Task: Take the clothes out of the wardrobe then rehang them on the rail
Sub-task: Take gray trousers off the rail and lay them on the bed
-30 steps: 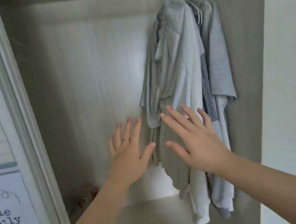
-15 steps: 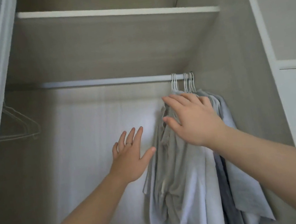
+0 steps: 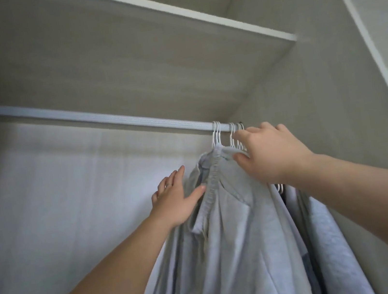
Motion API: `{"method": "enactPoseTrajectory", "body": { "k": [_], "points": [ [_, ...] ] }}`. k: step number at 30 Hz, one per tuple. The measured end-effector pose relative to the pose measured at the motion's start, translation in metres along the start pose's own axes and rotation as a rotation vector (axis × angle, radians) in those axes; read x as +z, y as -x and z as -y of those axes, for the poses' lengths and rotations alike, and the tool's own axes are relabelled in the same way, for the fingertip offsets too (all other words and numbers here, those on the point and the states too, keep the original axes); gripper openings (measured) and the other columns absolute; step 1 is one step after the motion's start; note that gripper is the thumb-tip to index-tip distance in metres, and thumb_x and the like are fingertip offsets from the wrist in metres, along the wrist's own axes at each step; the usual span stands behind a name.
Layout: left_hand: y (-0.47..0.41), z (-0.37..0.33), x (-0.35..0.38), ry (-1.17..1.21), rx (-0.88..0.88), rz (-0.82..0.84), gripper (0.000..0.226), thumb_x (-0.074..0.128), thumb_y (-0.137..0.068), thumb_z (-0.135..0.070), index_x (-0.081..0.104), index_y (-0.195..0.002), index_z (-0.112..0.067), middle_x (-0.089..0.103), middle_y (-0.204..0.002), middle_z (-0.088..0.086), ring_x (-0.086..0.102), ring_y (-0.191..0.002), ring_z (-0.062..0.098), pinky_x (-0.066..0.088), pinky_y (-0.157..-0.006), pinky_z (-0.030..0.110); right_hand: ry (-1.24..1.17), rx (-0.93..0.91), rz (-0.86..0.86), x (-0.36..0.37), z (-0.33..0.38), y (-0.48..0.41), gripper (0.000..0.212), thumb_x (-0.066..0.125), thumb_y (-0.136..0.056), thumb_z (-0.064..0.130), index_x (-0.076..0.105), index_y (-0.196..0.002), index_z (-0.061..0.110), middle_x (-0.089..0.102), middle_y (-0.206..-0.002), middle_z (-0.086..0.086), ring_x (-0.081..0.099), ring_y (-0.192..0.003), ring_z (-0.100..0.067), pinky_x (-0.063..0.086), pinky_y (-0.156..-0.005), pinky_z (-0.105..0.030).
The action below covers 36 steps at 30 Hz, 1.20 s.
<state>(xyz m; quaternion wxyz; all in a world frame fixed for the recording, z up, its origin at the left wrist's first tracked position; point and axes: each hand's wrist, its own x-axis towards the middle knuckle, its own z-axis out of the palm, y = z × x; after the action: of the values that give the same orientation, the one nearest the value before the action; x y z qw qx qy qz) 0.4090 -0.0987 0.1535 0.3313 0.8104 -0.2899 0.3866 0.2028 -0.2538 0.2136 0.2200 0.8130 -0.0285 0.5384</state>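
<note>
The grey clothes [image 3: 228, 243] hang on white hangers [image 3: 217, 135] at the right end of the rail [image 3: 107, 117], their bottoms cut off. The right hand [image 3: 273, 157] pinches the hangers. The left hand [image 3: 174, 200] lies flat on the clothes, fingers [image 3: 178, 173] straight.

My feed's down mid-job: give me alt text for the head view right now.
The right hand curls fingers and thumb round the necks of white hangers hooked at the right end of the rail. The left hand rests open against the grey clothes hanging from them, below a shelf.
</note>
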Motion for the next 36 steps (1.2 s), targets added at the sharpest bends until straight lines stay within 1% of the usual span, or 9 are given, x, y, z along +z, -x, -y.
{"method": "enactPoseTrajectory", "body": {
  "k": [6,12,14,17,20,26,30,33,36],
  "points": [
    [-0.048,0.01,0.027,0.138,0.025,0.052,0.103,0.04,-0.078,-0.086,0.005,-0.158,-0.032,0.013,-0.166,-0.007,0.012,-0.151,0.022,0.018,-0.118,0.047,0.18,-0.008,0.031,0.015,0.008,-0.02,0.035,0.041,-0.095,0.042,0.054,-0.12,0.021,0.06,-0.12,0.001,0.049,-0.113,-0.027,0.035,-0.085,-0.037],
    [-0.075,0.018,0.054,0.361,0.058,0.095,0.14,0.035,-0.046,-0.105,0.005,-0.159,-0.027,0.014,-0.166,-0.003,0.016,-0.152,0.023,0.018,-0.121,0.045,0.318,-0.017,0.041,0.035,0.02,-0.035,0.026,0.042,-0.094,0.038,0.056,-0.105,0.019,0.059,-0.115,-0.002,0.053,-0.11,-0.029,0.028,-0.076,-0.035],
    [-0.082,0.02,0.065,0.509,0.052,0.119,0.149,0.039,-0.039,-0.107,0.006,-0.159,-0.026,0.015,-0.166,-0.002,0.019,-0.151,0.022,0.02,-0.122,0.045,0.33,0.0,0.067,0.043,0.024,-0.041,0.023,0.044,-0.095,0.034,0.058,-0.104,0.017,0.057,-0.115,-0.004,0.054,-0.111,-0.03,0.032,-0.076,-0.033],
    [-0.087,0.022,0.078,0.703,0.077,0.132,0.139,0.053,-0.042,-0.102,0.022,-0.156,-0.029,0.034,-0.159,-0.005,0.036,-0.144,0.018,0.03,-0.118,0.044,0.316,0.07,0.082,0.05,0.029,-0.049,0.017,0.048,-0.094,0.017,0.058,-0.107,0.012,0.053,-0.112,-0.008,0.055,-0.109,-0.032,0.044,-0.079,-0.035],
    [-0.088,0.024,0.088,0.745,0.123,0.091,0.127,0.058,-0.046,-0.098,0.034,-0.15,-0.03,0.045,-0.151,-0.008,0.043,-0.137,0.014,0.035,-0.116,0.041,0.349,0.122,0.079,0.053,0.03,-0.057,0.018,0.043,-0.093,0.007,0.057,-0.103,0.009,0.054,-0.108,-0.01,0.059,-0.103,-0.035,0.041,-0.072,-0.035],
    [-0.094,0.027,0.095,0.774,0.132,0.109,0.128,0.059,-0.053,-0.092,0.028,-0.155,-0.021,0.036,-0.158,-0.002,0.038,-0.142,0.019,0.033,-0.117,0.043,0.343,0.192,0.068,0.063,0.031,-0.068,0.009,0.043,-0.095,0.015,0.043,-0.085,0.016,0.059,-0.104,-0.015,0.062,-0.092,-0.039,0.039,-0.067,-0.035],
    [-0.095,0.03,0.097,0.746,0.138,0.103,0.129,0.055,-0.053,-0.092,0.025,-0.156,-0.021,0.03,-0.161,-0.001,0.034,-0.144,0.02,0.031,-0.118,0.043,0.277,0.221,0.011,0.067,0.025,-0.07,0.009,0.044,-0.094,0.017,0.052,-0.092,0.013,0.058,-0.099,-0.014,0.054,-0.078,-0.036,0.039,-0.064,-0.034],
    [-0.097,0.03,0.094,0.715,0.168,0.07,0.127,0.054,-0.056,-0.092,0.024,-0.156,-0.021,0.028,-0.162,0.0,0.03,-0.146,0.021,0.03,-0.119,0.043,0.239,0.242,-0.002,0.067,0.025,-0.072,0.012,0.043,-0.093,0.016,0.055,-0.094,0.012,0.058,-0.1,-0.015,0.053,-0.078,-0.036,0.041,-0.066,-0.035],
    [-0.098,0.029,0.088,0.689,0.176,0.034,0.13,0.051,-0.054,-0.095,0.018,-0.158,-0.024,0.019,-0.165,-0.003,0.021,-0.15,0.022,0.024,-0.121,0.045,0.225,0.24,-0.043,0.063,0.025,-0.076,0.012,0.044,-0.092,0.015,0.055,-0.093,0.011,0.058,-0.101,-0.016,0.057,-0.085,-0.04,0.044,-0.068,-0.037]
  ]
}}
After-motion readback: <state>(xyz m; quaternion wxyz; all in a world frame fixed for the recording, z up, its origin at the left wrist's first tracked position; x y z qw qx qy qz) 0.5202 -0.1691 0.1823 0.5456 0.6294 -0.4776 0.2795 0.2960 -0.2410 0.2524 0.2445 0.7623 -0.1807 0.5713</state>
